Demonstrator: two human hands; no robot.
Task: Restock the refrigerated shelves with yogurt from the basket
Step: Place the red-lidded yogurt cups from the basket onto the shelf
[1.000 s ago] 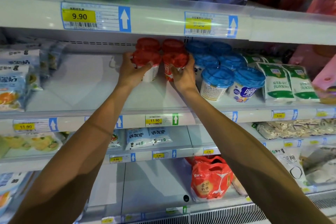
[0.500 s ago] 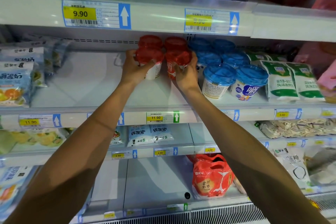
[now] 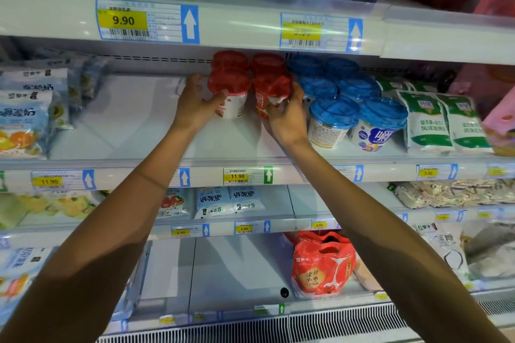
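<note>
Little change from half a second back: both my hands are still on the front pair of red-lidded yogurt cups, same shelf (image 3: 156, 145), same spot. The camera view has shifted only slightly; hands and cups hold their relative places.

My left hand (image 3: 195, 107) is wrapped around the left red-lid cup (image 3: 231, 93), thumb across the front of its white body, fingers behind. My right hand (image 3: 287, 117) grips the right red-lid cup (image 3: 271, 92) from its right side, fingers curled on the label. Both cups stand upright, just beside each other, directly in front of two more red-lid cups (image 3: 248, 62). Whether the front cups sit flat on the shelf I cannot tell; my hands cover their bases.

To the right, touching range, sit the blue-lid cups (image 3: 356, 111) in rows, then green-and-white pouches (image 3: 443, 122).

Hard to read: the rear red cups show lids only. The basket is out of frame. Left-edge pouches (image 3: 25, 117) are blurred and cut off. The second price tag (image 3: 320, 32) on the upper rail is washed out by glare.
</note>
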